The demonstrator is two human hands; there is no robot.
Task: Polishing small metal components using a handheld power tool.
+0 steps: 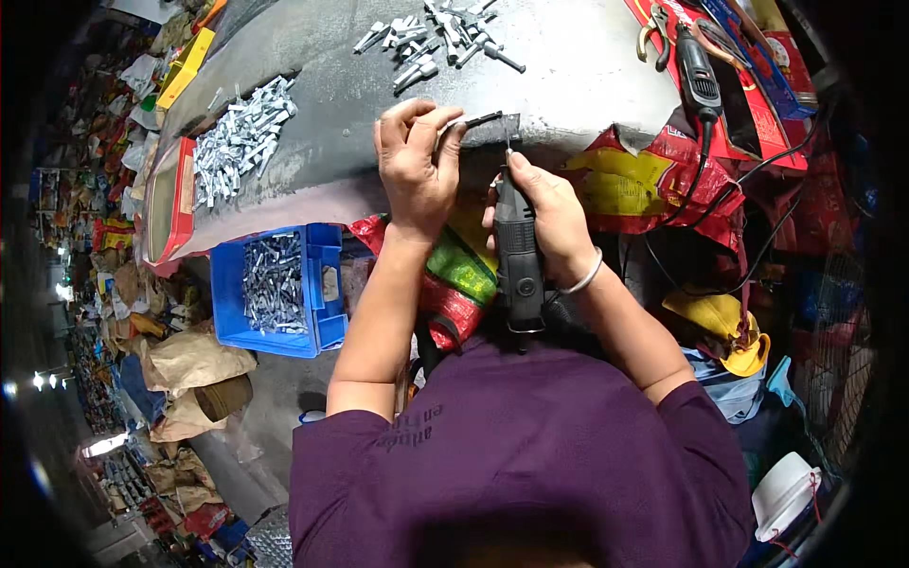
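Note:
My right hand [557,216] is wrapped round a black rotary tool [518,251], its body pointing away from me over the near edge of the worktop. A small thin dark metal piece [486,120] is pinched between the thumb and fingers of my left hand [417,161]. The far end of that piece lies close to the tool's tip; whether they touch I cannot tell. Beyond my hands, a loose pile of grey metal pins [440,43] lies on the grey worktop [341,123]. A larger heap of small grey metal parts [248,128] sits to the left.
Below the worktop's left part stands a blue plastic bin [230,308] with many metal parts inside. At the far right lie a second rotary tool [699,80] with its cord, and pliers [653,36]. A red tray-like frame [173,204] stands at the left edge.

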